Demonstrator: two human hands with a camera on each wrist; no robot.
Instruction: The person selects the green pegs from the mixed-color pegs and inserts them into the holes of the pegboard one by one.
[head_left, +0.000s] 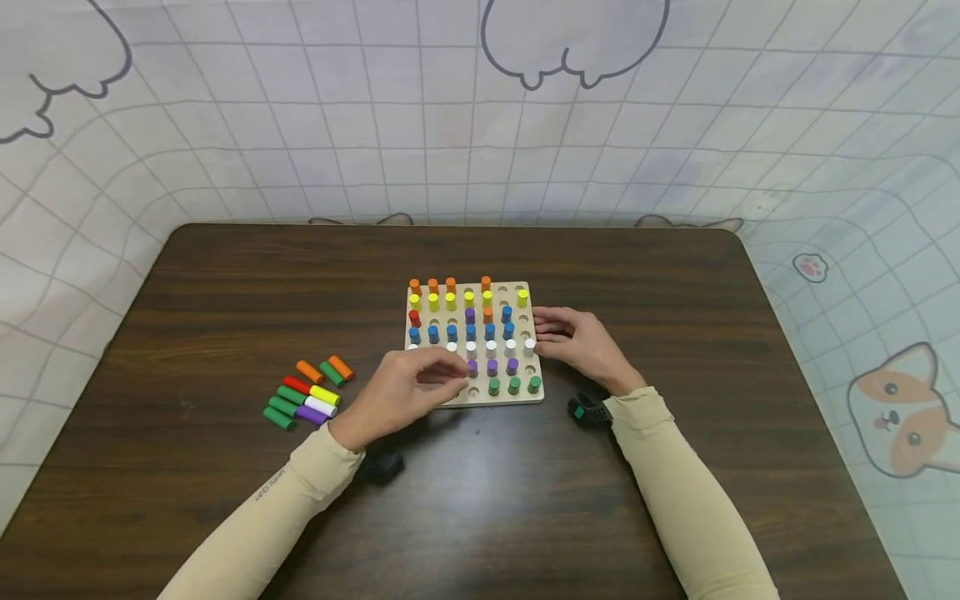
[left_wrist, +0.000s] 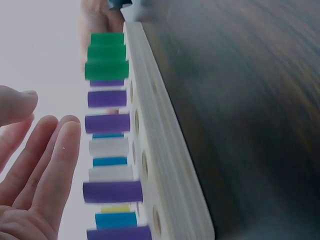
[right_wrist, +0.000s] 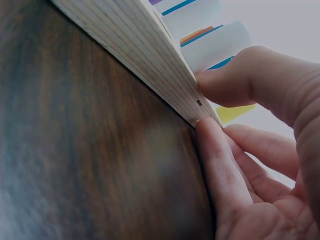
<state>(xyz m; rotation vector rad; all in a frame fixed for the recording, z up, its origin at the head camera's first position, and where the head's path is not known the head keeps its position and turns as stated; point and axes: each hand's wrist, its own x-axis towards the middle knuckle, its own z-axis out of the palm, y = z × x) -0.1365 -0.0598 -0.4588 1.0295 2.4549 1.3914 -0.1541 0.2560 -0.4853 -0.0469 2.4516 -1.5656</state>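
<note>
A pale wooden pegboard [head_left: 517,399] lies on the table, with rows of orange, yellow, blue, white, purple and green pegs upright in its holes. Over its front left part is my left hand [head_left: 408,387], thumb and fingers apart and nothing between them. The left wrist view shows those fingers [left_wrist: 57,165] beside purple pegs [left_wrist: 107,123], not touching them. My right hand [head_left: 583,343] grips the board's right edge, its thumb [right_wrist: 225,85] on the upper edge and a fingertip low against the side. Some pegs at the front left are hidden behind my left hand.
Left of the board, loose pegs lie in a group on the dark wooden table [head_left: 480,500]: green [head_left: 279,418], purple [head_left: 311,415], white [head_left: 321,406], yellow [head_left: 326,395], red [head_left: 297,384] and orange [head_left: 341,367]. A white tile-patterned backdrop [head_left: 450,125] surrounds the table.
</note>
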